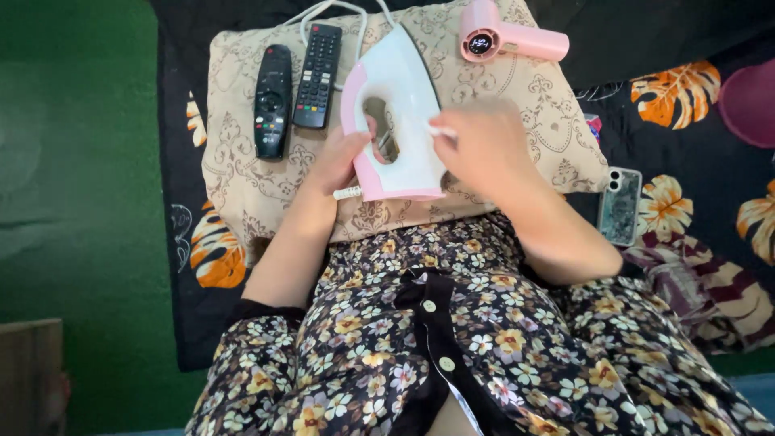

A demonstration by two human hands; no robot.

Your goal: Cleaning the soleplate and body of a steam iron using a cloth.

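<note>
Iron (404, 97), white-pink, lies on beige cushion (242, 186), right of two black remotes (295, 85). Left hand (343, 157) grip clenched on pink handle edge, fingers through handle opening. Right hand (484, 145) pinches thin white stick (441, 130) against iron body. Likely rigid, heavyish, smooth plastic shell; handle loop best hold. Pink hair dryer (508, 36) behind.

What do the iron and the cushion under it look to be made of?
The iron looks like smooth moulded plastic, white with pink trim; its surface is even and slightly glossy. The cushion looks like woven fabric, beige with a printed scroll pattern, and it wrinkles softly at the edges. The left hand steadies the iron; the right hand holds a thin white stick against it.
</note>
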